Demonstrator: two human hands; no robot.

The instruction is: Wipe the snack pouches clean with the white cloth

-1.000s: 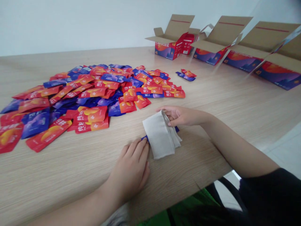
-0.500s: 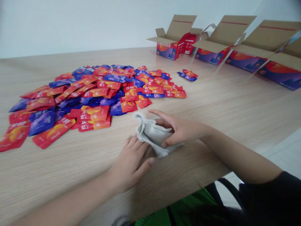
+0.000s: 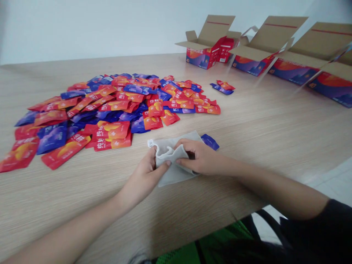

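Between my two hands lies a pale grey cloth pouch [image 3: 176, 175], its mouth bunched and partly spread. My left hand [image 3: 141, 174] pinches the left rim, thumb in front and fingers behind. From the other side my right hand [image 3: 205, 157] grips the cloth near the mouth, its fingertips partly tucked in the folds. Just behind the right hand a blue sachet [image 3: 210, 142] rests on the table, partly covered by that hand and the pouch. Beyond the pouch spreads a large heap of red and blue sachets [image 3: 110, 106].
Open printed cartons [image 3: 202, 57] stand in a row at the back right, flaps raised. A few sachets [image 3: 224, 87] lie apart from the heap, in front of the cartons. The wooden table [image 3: 264, 121] ends at an edge close to my body.
Both hands now hold the pouch rim; my left hand was lying flat beside it. The pouch lies flatter and its mouth faces me. A blue sachet now shows behind my right hand.
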